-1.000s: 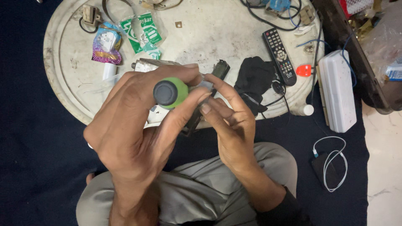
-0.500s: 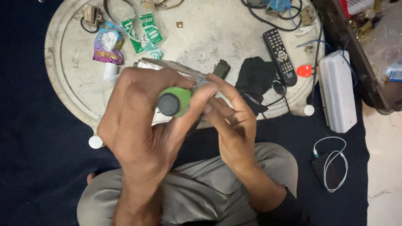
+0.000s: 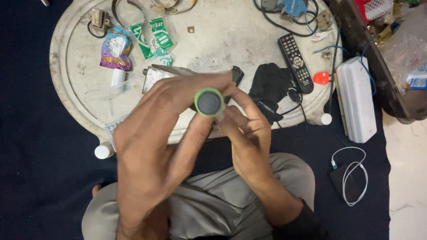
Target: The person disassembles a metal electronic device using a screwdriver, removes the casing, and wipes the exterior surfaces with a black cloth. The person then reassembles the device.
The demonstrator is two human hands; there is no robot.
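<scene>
1. Green-capped tool held end-on above round tray, near remote.
2. Left hand wrapped shut round tool.
3. Right hand pinching smth at tip; can't tell what.
4. Prob. mid-fastening; next needs steady alignment, firm grip.

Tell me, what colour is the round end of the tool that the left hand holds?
In the head view, the tool's round end is dark grey with a bright green rim.

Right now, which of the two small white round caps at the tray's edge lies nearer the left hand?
The white cap by the tray's lower-left rim, close beside the left hand; the other cap lies far right.
</scene>
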